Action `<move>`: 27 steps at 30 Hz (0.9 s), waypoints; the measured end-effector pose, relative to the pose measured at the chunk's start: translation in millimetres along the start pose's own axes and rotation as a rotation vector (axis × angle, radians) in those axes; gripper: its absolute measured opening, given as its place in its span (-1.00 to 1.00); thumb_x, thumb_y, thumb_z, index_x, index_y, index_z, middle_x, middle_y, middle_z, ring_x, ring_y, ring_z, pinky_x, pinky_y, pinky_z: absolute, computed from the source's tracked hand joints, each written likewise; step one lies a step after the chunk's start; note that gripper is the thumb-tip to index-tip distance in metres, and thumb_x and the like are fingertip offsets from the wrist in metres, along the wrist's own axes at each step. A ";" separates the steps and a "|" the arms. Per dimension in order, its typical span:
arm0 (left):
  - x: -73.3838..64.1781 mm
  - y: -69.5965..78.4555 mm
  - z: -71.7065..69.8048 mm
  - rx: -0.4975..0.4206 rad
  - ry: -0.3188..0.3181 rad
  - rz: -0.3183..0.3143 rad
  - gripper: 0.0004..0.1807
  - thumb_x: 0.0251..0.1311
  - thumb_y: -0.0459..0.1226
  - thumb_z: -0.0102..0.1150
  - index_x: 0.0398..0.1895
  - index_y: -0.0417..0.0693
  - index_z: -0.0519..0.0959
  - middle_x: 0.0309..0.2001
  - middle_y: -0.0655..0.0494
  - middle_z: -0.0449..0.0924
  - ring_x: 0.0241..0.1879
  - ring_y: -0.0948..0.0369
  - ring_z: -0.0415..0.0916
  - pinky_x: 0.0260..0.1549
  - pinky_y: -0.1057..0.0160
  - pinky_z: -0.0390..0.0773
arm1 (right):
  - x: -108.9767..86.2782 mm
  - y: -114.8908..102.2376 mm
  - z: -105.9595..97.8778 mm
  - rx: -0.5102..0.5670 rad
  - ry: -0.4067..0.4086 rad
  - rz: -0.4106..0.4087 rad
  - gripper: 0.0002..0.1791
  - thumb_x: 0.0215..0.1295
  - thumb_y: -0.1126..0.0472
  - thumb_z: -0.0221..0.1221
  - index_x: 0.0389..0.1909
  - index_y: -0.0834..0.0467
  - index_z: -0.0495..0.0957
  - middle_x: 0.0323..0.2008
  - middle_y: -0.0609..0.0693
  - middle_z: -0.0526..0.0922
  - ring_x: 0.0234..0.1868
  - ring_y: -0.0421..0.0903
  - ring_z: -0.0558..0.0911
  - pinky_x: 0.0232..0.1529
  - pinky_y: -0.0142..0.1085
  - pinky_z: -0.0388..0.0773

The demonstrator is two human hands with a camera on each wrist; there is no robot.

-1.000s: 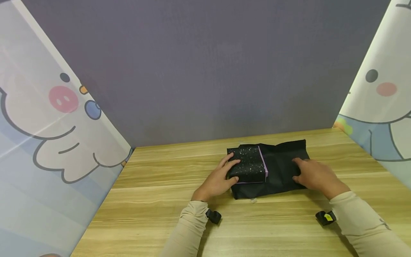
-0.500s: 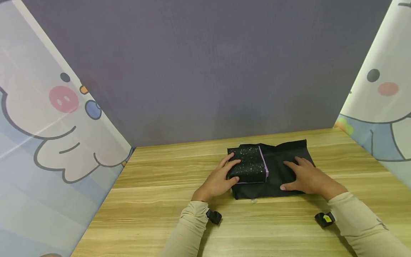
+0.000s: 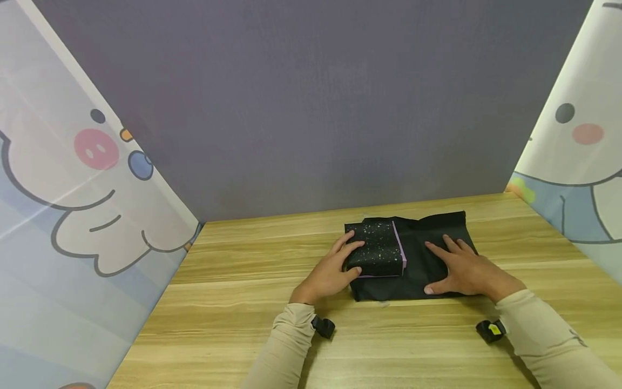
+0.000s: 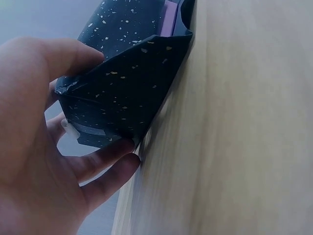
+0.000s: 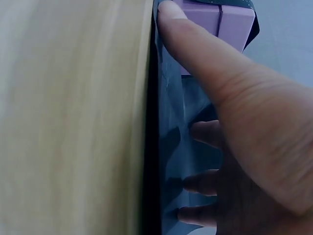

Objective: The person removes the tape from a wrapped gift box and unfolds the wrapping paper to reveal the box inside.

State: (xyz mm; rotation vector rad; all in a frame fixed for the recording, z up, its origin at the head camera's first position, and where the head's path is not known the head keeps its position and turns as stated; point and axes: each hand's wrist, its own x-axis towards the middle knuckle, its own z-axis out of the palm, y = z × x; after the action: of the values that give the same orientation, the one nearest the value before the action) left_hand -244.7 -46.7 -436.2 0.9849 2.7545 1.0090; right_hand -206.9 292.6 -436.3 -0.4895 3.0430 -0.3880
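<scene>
A light purple box (image 5: 237,24) lies under black wrapping paper (image 3: 376,251) with white and gold speckles. Its purple edge shows along the right side in the head view. My left hand (image 3: 326,274) holds the box's left end through the paper, fingers over the top and thumb at the front. In the left wrist view, the folded paper end (image 4: 117,93) sits between thumb and fingers, with a small piece of clear tape (image 4: 71,129) on it. My right hand (image 3: 464,272) is spread over the paper's plain dark side, right of the box.
A wood-grain table (image 3: 233,335) carries everything. Behind it rises a grey panel (image 3: 311,108), and cartoon-printed panels (image 3: 63,216) flank both sides. A small clear scrap (image 3: 384,304) lies at the paper's front edge.
My right hand has moved left from the paper's right edge onto its plain side, and its fingers have spread. The left hand and the box have stayed in place.
</scene>
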 end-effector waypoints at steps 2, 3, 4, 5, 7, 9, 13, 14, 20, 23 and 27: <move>-0.4 -0.2 -0.1 -0.002 -0.003 -0.002 -0.37 0.44 -0.08 0.11 0.54 0.36 0.21 0.60 0.38 -0.21 0.45 0.10 0.17 0.20 0.00 0.42 | -0.2 -0.1 0.4 -0.002 -0.008 -0.002 0.33 -0.13 -0.64 0.21 0.52 0.20 0.20 0.43 0.56 0.03 0.33 0.68 0.05 -0.05 0.52 0.30; -0.6 -0.2 -0.1 -0.003 -0.004 -0.003 -0.37 0.44 -0.08 0.10 0.54 0.36 0.21 0.60 0.38 -0.21 0.45 0.10 0.17 0.20 -0.01 0.42 | -0.4 -0.2 0.6 -0.004 -0.014 0.000 0.33 -0.13 -0.65 0.20 0.52 0.18 0.20 0.44 0.54 0.03 0.33 0.68 0.05 -0.06 0.53 0.29; -0.7 0.1 -0.1 -0.006 -0.006 -0.003 -0.37 0.44 -0.08 0.10 0.54 0.36 0.21 0.60 0.38 -0.21 0.45 0.09 0.17 0.20 -0.01 0.42 | -0.7 -0.5 0.6 -0.005 -0.019 0.004 0.33 -0.13 -0.65 0.19 0.53 0.17 0.20 0.44 0.53 0.04 0.33 0.68 0.05 -0.06 0.54 0.29; -0.9 0.4 -0.2 -0.008 -0.008 -0.002 -0.37 0.45 -0.08 0.10 0.54 0.36 0.20 0.60 0.38 -0.21 0.46 0.09 0.16 0.21 -0.02 0.42 | -0.9 -0.8 0.6 -0.010 -0.023 0.006 0.33 -0.13 -0.66 0.19 0.52 0.16 0.20 0.44 0.53 0.05 0.33 0.68 0.06 -0.07 0.54 0.29; -1.2 1.1 -0.3 -0.012 -0.012 0.000 -0.37 0.45 -0.08 0.10 0.54 0.36 0.20 0.60 0.37 -0.21 0.46 0.09 0.15 0.21 -0.02 0.42 | -1.3 -1.2 0.5 -0.020 -0.035 0.013 0.33 -0.14 -0.67 0.18 0.52 0.17 0.22 0.42 0.54 0.07 0.31 0.69 0.08 -0.09 0.55 0.29; -1.3 2.2 -0.6 -0.016 -0.014 0.004 -0.37 0.45 -0.09 0.10 0.54 0.35 0.20 0.60 0.36 -0.21 0.47 0.09 0.14 0.21 -0.03 0.41 | -1.7 -1.5 0.1 -0.028 -0.044 0.019 0.33 -0.15 -0.67 0.18 0.50 0.18 0.25 0.41 0.56 0.09 0.28 0.71 0.10 -0.08 0.55 0.28; -1.4 3.8 -1.0 -0.021 -0.011 0.007 -0.37 0.45 -0.11 0.10 0.54 0.32 0.21 0.60 0.34 -0.20 0.48 0.09 0.12 0.23 -0.04 0.40 | -1.0 -1.8 -1.0 -0.028 -0.057 0.013 0.31 -0.15 -0.66 0.19 0.46 0.22 0.31 0.39 0.59 0.10 0.25 0.75 0.10 0.01 0.52 0.24; -1.3 4.1 -1.2 -0.022 -0.009 0.006 -0.37 0.45 -0.11 0.10 0.54 0.32 0.21 0.60 0.34 -0.20 0.48 0.09 0.12 0.23 -0.04 0.40 | -0.8 -1.9 -1.3 -0.023 -0.062 0.011 0.31 -0.15 -0.65 0.19 0.46 0.23 0.31 0.39 0.60 0.10 0.25 0.76 0.09 0.02 0.52 0.23; -0.5 2.7 -0.7 -0.007 0.000 -0.001 -0.37 0.43 -0.09 0.10 0.53 0.37 0.22 0.60 0.38 -0.19 0.45 0.10 0.18 0.14 0.03 0.46 | -0.6 -2.2 -2.5 0.005 -0.087 0.012 0.31 -0.14 -0.61 0.25 0.47 0.26 0.28 0.39 0.62 0.05 0.25 0.78 0.04 0.02 0.53 0.22; -0.3 2.2 -0.2 0.010 0.015 -0.011 -0.37 0.41 -0.06 0.12 0.51 0.40 0.24 0.59 0.42 -0.18 0.42 0.12 0.24 0.03 0.09 0.50 | -1.0 -1.9 -2.7 0.006 -0.091 0.010 0.31 -0.13 -0.59 0.27 0.47 0.27 0.27 0.39 0.63 0.04 0.25 0.78 0.04 0.03 0.53 0.22; -0.5 2.4 0.4 0.027 0.043 -0.029 -0.36 0.34 0.04 0.18 0.48 0.43 0.29 0.58 0.45 -0.14 0.42 0.14 0.24 0.07 0.04 0.50 | -1.0 -1.7 -2.1 0.004 -0.087 0.003 0.31 -0.13 -0.59 0.27 0.46 0.28 0.27 0.38 0.64 0.04 0.24 0.79 0.05 0.04 0.52 0.22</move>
State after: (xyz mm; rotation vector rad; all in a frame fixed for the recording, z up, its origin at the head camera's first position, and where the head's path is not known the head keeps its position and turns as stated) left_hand -242.9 -45.4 -435.2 0.9339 2.8155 1.0038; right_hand -205.6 291.9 -433.8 -0.4885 2.9579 -0.3627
